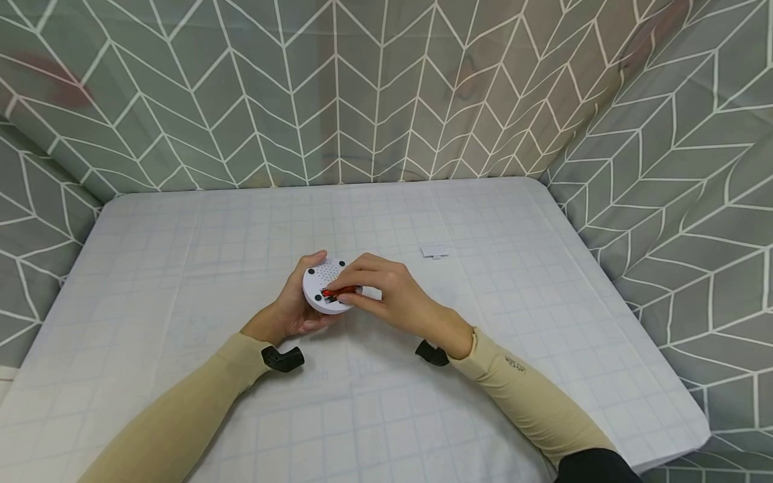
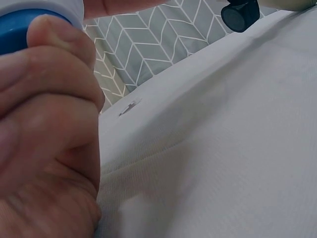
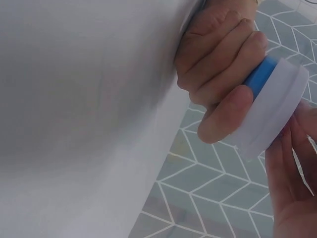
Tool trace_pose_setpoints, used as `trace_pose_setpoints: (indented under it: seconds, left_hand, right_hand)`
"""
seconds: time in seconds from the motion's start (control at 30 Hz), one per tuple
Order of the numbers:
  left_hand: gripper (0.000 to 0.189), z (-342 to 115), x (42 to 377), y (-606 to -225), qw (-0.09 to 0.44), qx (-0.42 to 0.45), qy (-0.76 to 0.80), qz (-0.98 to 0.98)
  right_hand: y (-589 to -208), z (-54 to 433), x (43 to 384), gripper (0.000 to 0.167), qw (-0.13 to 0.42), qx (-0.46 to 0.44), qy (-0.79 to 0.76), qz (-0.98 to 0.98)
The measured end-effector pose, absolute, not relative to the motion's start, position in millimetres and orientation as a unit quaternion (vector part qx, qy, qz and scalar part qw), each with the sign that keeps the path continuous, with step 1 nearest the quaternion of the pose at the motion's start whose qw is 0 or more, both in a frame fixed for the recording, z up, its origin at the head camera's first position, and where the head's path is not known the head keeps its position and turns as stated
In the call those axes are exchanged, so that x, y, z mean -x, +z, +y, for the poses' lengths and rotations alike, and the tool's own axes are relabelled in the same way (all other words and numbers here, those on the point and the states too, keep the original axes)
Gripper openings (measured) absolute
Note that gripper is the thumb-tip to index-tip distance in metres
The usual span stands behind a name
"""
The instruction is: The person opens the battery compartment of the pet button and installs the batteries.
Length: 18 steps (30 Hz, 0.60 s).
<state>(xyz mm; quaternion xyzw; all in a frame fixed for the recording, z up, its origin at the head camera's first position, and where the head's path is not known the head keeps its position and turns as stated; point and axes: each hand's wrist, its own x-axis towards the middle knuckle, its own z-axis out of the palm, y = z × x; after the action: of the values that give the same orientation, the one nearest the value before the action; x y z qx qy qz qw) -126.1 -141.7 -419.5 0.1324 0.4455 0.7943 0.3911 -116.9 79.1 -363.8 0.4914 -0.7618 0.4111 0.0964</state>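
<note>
two hands meet at a round white device (image 1: 319, 280), held up above the white table (image 1: 380, 409)!
and look at the grip: the left hand (image 1: 296, 305) has its fingers and thumb curled round the device's side, holding it tilted with the dotted face up, black feet (image 1: 318, 297) near the rim, while the wrist views catch a blue band (image 3: 261, 77) behind the white body. in comes the right hand (image 1: 386, 285), thumb and fingertips pinching a small red piece (image 1: 330, 292) right at the slot in that face; whether it sits fully inside, i cannot tell. off beyond the right hand, well apart from the device, a flat white piece (image 1: 435, 251) with a little tab lies on the table.
</note>
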Motion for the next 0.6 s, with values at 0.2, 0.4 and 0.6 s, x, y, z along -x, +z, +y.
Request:
trace_pose_setpoints:
  seconds: [0.2, 0.4, 0.6]
  left_hand:
    - [0.074, -141.9, 125.9, -419.5, 0.393, -0.133, 0.793, 0.446]
    - [0.076, -142.0, 126.1, -422.6, 0.395, -0.121, 0.794, 0.446]
    - [0.075, -142.7, 125.7, -422.0, 0.398, -0.124, 0.794, 0.442]
  right_hand:
    - [-364.3, 80.9, 118.7, 0.022, 0.099, -0.507, 0.414, -0.750]
    - [-361.1, 87.2, 120.2, 0.019, 0.090, -0.492, 0.375, -0.781]
    - [-359.5, 90.0, 122.7, 0.019, 0.061, -0.489, 0.378, -0.784]
